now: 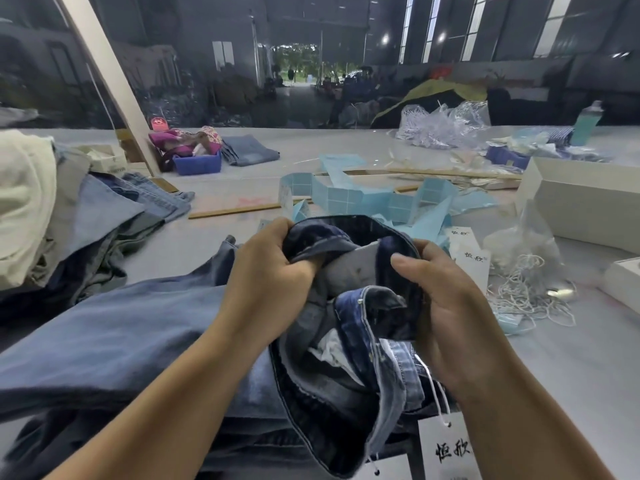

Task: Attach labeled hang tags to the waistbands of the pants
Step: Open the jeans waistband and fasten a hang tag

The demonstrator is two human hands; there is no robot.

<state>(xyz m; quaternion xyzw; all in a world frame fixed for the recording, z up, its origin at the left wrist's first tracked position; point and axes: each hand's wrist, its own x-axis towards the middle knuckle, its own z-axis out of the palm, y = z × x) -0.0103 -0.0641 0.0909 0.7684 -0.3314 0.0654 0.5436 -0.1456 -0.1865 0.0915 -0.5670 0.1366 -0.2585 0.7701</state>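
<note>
My left hand (pixel 273 268) and right hand (pixel 440 303) both grip the dark waistband (pixel 346 230) of the jeans (pixel 138 323) bunched on the table (pixel 571 358) before me, a strung hang tag (pixel 446 445) lying below my right wrist.

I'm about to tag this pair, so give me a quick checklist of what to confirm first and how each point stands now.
1. Waistband gripped by left hand and right hand: ok.
2. Waistband opened up, inside showing: ok.
3. Loose hang tags lying by the right hand: ok.
4. Tag in hand for this pair: not ok, both hands hold only denim.
5. White strings close by on the table: ok.
6. Belt loop or attachment spot picked out: cannot tell.
</note>
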